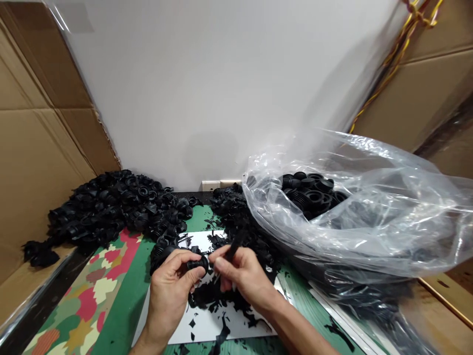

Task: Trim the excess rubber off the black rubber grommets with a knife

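My left hand [168,288] grips a small black ribbed rubber part [197,264], pinched between thumb and fingers. Close beside it on the right, my right hand [244,276] is closed round a slim black-handled tool [236,244]. A thin light tip shows below its fingers, but the tool's exact kind is unclear. Both hands are over a white board [207,325], which is strewn with black rubber scraps [221,296].
At the left lies a large heap of black ribbed parts [121,207]. A clear plastic bag [369,236] on the right holds more ringed parts [314,195]. Black trimmings [240,212] pile up between them. Cardboard walls [40,98] flank the green table [129,281].
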Available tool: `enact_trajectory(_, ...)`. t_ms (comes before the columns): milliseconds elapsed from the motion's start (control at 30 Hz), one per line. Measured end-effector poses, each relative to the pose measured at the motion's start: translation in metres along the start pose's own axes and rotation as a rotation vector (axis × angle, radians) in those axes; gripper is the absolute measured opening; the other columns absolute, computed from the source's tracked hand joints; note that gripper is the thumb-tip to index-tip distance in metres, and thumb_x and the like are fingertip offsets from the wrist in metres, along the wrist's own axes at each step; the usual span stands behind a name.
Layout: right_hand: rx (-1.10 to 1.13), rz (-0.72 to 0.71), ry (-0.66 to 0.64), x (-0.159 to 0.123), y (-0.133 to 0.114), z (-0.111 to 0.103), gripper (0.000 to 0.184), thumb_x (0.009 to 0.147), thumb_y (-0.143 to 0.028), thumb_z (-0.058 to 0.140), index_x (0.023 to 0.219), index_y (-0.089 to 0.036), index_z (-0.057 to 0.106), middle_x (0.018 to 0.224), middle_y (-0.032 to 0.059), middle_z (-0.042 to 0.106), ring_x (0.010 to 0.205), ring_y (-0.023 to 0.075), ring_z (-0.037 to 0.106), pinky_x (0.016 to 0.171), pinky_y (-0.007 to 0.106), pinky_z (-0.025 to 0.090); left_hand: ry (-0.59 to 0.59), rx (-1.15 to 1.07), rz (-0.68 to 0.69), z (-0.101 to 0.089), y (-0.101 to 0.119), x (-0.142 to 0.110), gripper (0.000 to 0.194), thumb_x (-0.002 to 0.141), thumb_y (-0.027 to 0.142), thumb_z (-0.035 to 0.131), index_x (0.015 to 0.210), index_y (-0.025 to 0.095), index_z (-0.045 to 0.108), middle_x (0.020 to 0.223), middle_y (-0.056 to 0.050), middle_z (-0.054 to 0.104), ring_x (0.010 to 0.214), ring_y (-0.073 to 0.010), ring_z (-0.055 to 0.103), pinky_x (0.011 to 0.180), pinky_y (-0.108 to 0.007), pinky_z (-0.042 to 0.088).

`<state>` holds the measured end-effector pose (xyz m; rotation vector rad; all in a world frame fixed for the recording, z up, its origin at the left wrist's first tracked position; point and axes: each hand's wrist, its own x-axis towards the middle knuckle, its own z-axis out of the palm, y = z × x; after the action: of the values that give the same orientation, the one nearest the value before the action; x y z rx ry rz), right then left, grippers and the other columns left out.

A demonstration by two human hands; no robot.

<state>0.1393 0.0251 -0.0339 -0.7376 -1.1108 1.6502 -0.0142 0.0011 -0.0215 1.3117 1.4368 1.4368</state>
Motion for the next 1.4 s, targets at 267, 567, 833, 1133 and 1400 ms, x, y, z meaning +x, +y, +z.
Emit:
enact_trajectory(267,-0.15,-0.365,0.091,-0.006,-0.01,-0.006,0.024,0.075,-0.041,0.07,0.086,-0.021,0.073,0.085,0.0049,0.061,0.068,0.0155,0.059,0.061,0.029,0.051,-0.019,0.086,0.037,-0.002,-0.005,-0.002,0.01,0.061,0.024,0.072,0.07,0.02,0.071,0.072,0.001,0.061,0.051,-0.0107,0.052,0.041,-0.019,0.042)
enact_trajectory(567,-0.129,-0.337,0.105,-0.006,-0.001,0.001,0.017,0.074,-0.035,0.071,0.075,-0.018,0.071,0.073,0.0028,0.061,0.06,0.0143,0.059,0.058,0.028,0.049,-0.032,0.132,0.109,-0.001,-0.001,-0.004,0.007,0.062,0.021,0.07,0.069,0.021,0.072,0.071,-0.002,0.065,0.06,-0.0152,0.058,0.049,-0.021,0.047)
enact_trajectory(833,-0.42,-0.533,0.125,-0.013,-0.006,0.007,0.007,0.078,-0.023,0.066,0.075,-0.019,0.07,0.072,0.0049,0.065,0.069,0.0178,0.061,0.062,0.028,0.049,-0.04,0.163,0.118,0.0,-0.001,-0.004,0.005,0.062,0.019,0.07,0.066,0.021,0.071,0.068,-0.001,0.064,0.058,-0.0151,0.058,0.049,-0.021,0.046)
enact_trajectory(1133,-0.627,-0.65,0.446,0.005,-0.007,-0.02,0.014,0.084,-0.03,0.058,0.074,-0.021,0.062,0.071,0.0034,0.062,0.057,0.0149,0.059,0.054,0.027,0.049,-0.109,0.105,0.035,0.005,-0.003,-0.008,0.003,0.06,0.02,0.07,0.064,0.021,0.07,0.064,0.001,0.061,0.048,-0.0109,0.051,0.041,-0.02,0.04)
enact_trajectory(1400,-0.124,-0.239,0.211,0.005,-0.006,-0.015,0.041,0.078,-0.057,0.058,0.07,-0.017,0.055,0.061,0.0002,0.057,0.048,0.014,0.06,0.048,0.026,0.049,-0.048,0.119,0.062,0.004,-0.001,-0.004,0.008,0.057,0.02,0.072,0.064,0.021,0.072,0.066,0.0,0.063,0.05,-0.0123,0.053,0.039,-0.02,0.04)
